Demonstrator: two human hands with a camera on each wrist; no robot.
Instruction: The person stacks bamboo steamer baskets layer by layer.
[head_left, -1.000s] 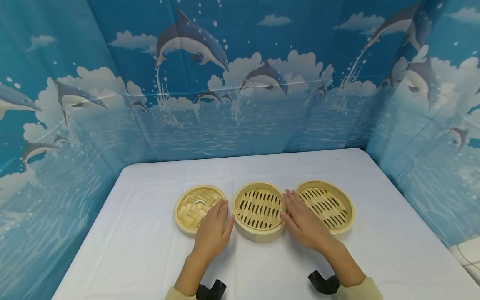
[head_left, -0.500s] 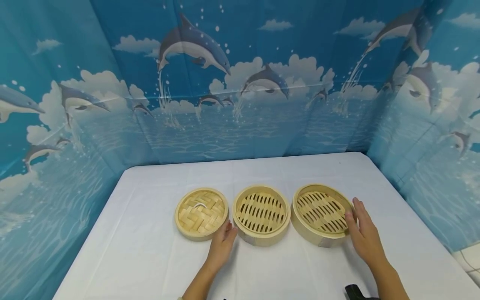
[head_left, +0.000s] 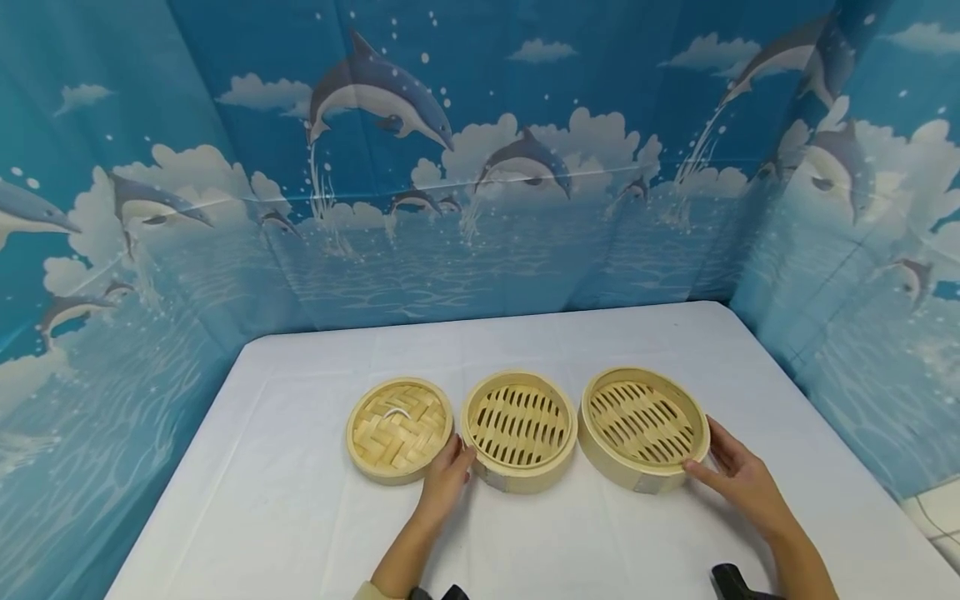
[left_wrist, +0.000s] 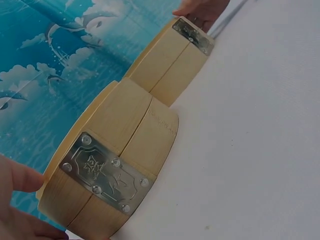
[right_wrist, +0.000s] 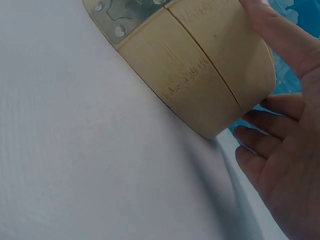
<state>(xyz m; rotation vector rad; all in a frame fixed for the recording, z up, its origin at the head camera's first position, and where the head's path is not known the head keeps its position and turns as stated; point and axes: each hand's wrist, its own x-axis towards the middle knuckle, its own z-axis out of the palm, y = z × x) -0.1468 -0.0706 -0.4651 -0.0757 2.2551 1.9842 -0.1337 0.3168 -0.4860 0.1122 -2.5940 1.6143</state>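
Note:
Side by side on the white table stand two round bamboo steamer baskets with slatted bottoms, the middle basket [head_left: 519, 425] and the right basket [head_left: 643, 417]. A woven bamboo steamer lid [head_left: 400, 429] with a small pale handle lies to their left. My left hand [head_left: 444, 479] holds the left side of the middle basket, thumb at its rim in the left wrist view. On the far side, my right hand [head_left: 746, 483] grips the right basket's outer wall, thumb on the rim and fingers curled beside the wall. Stamped metal plates [left_wrist: 107, 172] join the baskets' bands.
A white cloth covers the table [head_left: 300, 500]. Dolphin-print curtains [head_left: 480, 250] hang behind it and along both sides. Black wrist mounts [head_left: 738, 583] show at the bottom of the head view.
My right hand has moved from between the two baskets to the right basket's outer side, and its thumb has come onto the rim. My left hand has drawn back from over the lid.

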